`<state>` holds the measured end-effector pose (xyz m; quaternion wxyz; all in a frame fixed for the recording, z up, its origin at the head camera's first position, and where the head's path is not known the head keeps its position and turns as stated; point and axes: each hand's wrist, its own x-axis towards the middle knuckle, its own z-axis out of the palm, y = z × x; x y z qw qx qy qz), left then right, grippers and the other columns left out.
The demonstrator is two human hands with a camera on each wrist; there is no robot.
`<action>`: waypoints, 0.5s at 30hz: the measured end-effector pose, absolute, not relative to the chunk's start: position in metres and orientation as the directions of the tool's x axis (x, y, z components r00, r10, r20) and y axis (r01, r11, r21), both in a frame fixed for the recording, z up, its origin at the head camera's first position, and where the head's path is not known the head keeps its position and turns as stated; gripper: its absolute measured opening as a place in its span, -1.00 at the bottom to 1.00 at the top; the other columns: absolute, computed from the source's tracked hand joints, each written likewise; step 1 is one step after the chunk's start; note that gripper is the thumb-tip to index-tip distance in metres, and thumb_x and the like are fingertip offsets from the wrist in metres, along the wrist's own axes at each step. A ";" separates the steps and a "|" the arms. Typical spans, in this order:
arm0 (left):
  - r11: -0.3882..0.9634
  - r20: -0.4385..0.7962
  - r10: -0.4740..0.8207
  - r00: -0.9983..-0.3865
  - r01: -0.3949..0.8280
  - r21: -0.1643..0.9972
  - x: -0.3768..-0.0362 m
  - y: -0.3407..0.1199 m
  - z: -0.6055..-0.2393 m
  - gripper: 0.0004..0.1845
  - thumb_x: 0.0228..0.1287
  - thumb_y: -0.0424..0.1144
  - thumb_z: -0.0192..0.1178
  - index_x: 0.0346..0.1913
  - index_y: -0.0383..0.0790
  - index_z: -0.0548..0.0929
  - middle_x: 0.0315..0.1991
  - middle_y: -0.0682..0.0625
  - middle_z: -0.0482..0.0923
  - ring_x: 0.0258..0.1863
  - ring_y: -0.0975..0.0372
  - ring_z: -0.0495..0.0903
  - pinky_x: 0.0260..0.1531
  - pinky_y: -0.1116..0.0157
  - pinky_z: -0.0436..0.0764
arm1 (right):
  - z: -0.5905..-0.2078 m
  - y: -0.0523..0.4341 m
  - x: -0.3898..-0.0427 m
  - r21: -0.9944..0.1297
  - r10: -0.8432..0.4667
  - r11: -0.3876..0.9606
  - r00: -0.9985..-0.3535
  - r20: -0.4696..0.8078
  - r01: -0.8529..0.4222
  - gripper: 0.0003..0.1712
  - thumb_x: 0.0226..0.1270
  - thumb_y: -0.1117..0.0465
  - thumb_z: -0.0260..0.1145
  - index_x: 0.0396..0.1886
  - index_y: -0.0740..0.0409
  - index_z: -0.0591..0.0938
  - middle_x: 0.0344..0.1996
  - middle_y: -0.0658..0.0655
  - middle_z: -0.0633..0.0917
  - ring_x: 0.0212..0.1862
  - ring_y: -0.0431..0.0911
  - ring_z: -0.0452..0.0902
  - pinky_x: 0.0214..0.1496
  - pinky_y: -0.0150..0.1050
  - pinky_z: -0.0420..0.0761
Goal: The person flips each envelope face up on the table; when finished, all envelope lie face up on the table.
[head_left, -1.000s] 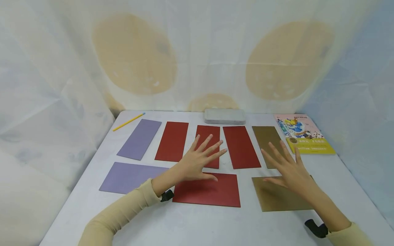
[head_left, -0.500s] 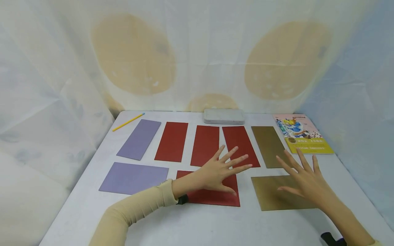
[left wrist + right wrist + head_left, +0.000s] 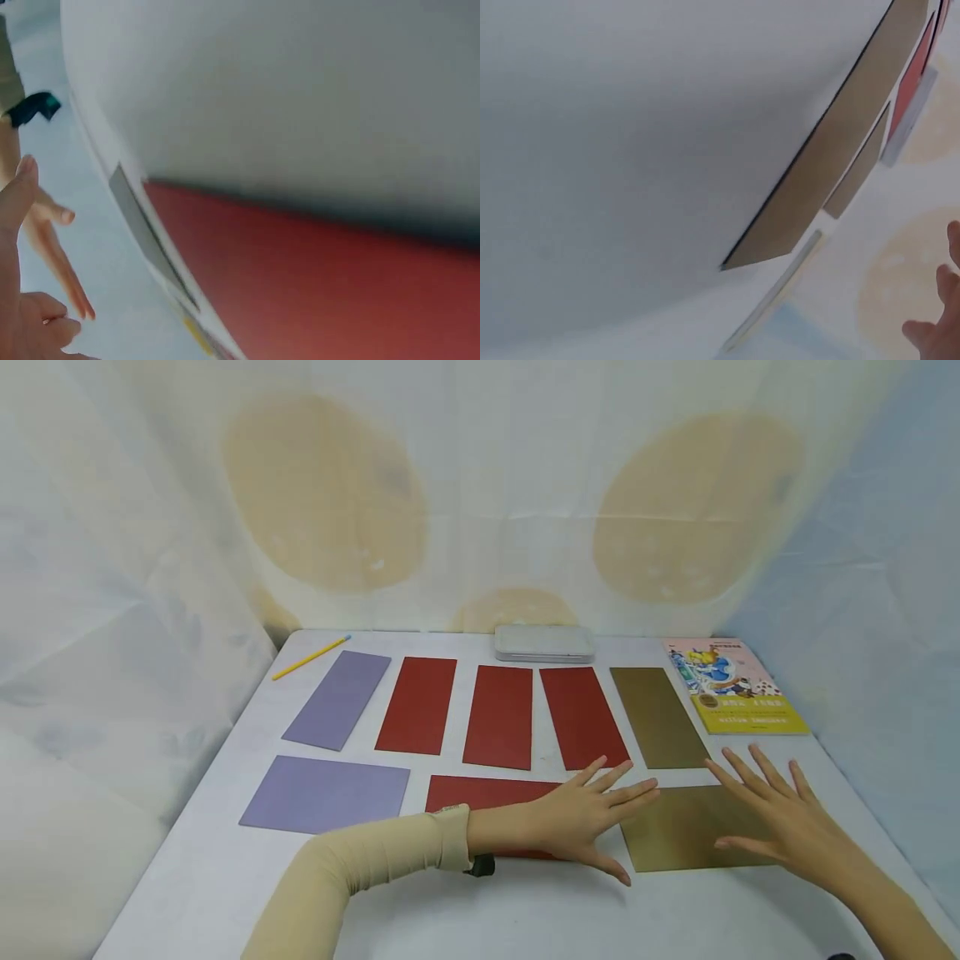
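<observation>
While our left hand reaches across with its fingers spread flat and loose, it sits over the right end of the near red card, holding nothing. Our right hand is flat and loose too, over the near gold card. Both cards lie on the white table, close to us, side by side

Four red cards; two lilac cards; two olive-gold cards; yellow pencil.
</observation>
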<state>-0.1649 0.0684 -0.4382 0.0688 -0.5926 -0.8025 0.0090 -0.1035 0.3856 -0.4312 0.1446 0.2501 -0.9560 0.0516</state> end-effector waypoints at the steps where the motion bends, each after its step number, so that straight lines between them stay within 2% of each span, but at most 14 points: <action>1: 0.290 0.082 0.955 -0.284 0.954 -0.073 -0.163 0.070 -0.439 0.25 0.02 0.57 0.01 0.55 -0.14 -0.24 0.55 0.06 -0.29 0.48 0.09 -0.47 0.38 0.10 -0.45 | -0.432 0.389 -0.102 -0.044 -0.470 0.862 -0.829 0.303 -0.505 0.20 -0.13 -0.20 0.54 0.52 -0.10 0.16 0.52 0.00 0.03 0.52 -0.07 -0.38 0.39 0.21 -0.46; 5: 0.257 0.060 0.965 -0.256 0.967 0.006 -0.158 0.077 -0.442 0.18 0.09 0.48 0.08 0.54 -0.23 -0.09 0.53 -0.04 -0.08 0.50 0.14 -0.19 0.41 0.23 -0.25 | -0.435 0.402 -0.097 -0.139 -0.490 0.825 -0.816 0.307 -0.548 0.18 -0.16 -0.10 0.58 0.49 0.03 0.23 0.49 -0.11 0.11 0.50 -0.24 -0.31 0.44 0.08 -0.38; 7: 0.250 0.064 0.966 -0.251 0.968 0.022 -0.158 0.080 -0.444 0.14 0.10 0.45 0.10 0.52 -0.26 -0.01 0.51 -0.07 -0.01 0.49 0.15 -0.08 0.41 0.26 -0.14 | -0.437 0.409 -0.095 -0.199 -0.476 0.819 -0.831 0.288 -0.538 0.16 -0.16 -0.06 0.60 0.48 0.04 0.26 0.45 -0.22 0.13 0.48 -0.31 -0.26 0.47 -0.03 -0.32; 8: 0.249 0.071 0.966 -0.250 0.968 0.031 -0.158 0.082 -0.445 0.12 0.11 0.44 0.12 0.51 -0.27 0.03 0.50 -0.08 0.03 0.48 0.15 -0.03 0.41 0.27 -0.09 | -0.437 0.412 -0.094 -0.227 -0.460 0.823 -0.845 0.274 -0.521 0.15 -0.17 -0.05 0.61 0.47 0.02 0.28 0.42 -0.27 0.15 0.46 -0.37 -0.22 0.47 0.04 -0.18; 10: 0.249 0.078 0.964 -0.253 0.967 0.053 -0.158 0.084 -0.447 0.10 0.11 0.41 0.15 0.49 -0.30 0.09 0.48 -0.09 0.10 0.46 0.14 0.04 0.40 0.30 -0.03 | -0.440 0.419 -0.092 -0.258 -0.433 0.837 -0.872 0.228 -0.482 0.13 -0.17 -0.06 0.60 0.46 -0.02 0.30 0.38 -0.26 0.17 0.46 -0.14 0.02 0.34 0.18 0.17; 12: 0.255 0.076 0.962 -0.261 0.963 0.085 -0.159 0.086 -0.450 0.08 0.10 0.39 0.18 0.47 -0.31 0.14 0.45 -0.10 0.16 0.45 0.14 0.08 0.38 0.33 0.02 | -0.443 0.426 -0.090 -0.251 -0.414 0.858 -0.892 0.180 -0.449 0.09 -0.17 -0.11 0.59 0.44 -0.07 0.34 0.37 -0.14 0.24 0.34 0.07 0.29 0.11 0.17 0.45; 14: 0.270 0.065 0.958 -0.278 0.957 0.108 -0.159 0.088 -0.452 0.06 0.10 0.37 0.20 0.45 -0.32 0.18 0.43 -0.09 0.20 0.44 0.15 0.11 0.36 0.37 0.04 | -0.446 0.432 -0.088 -0.226 -0.409 0.872 -0.900 0.153 -0.434 0.04 -0.21 -0.15 0.59 0.38 -0.09 0.43 0.30 0.06 0.38 0.15 0.17 0.49 -0.12 0.07 0.58; 15: 0.281 0.056 0.956 -0.288 0.954 0.109 -0.159 0.088 -0.454 0.05 0.10 0.38 0.20 0.45 -0.32 0.20 0.42 -0.08 0.22 0.44 0.15 0.12 0.36 0.38 0.04 | -0.449 0.435 -0.087 -0.212 -0.414 0.874 -0.898 0.148 -0.438 0.01 -0.22 -0.16 0.59 0.35 -0.07 0.47 0.24 0.16 0.44 0.06 0.18 0.56 -0.13 -0.08 0.61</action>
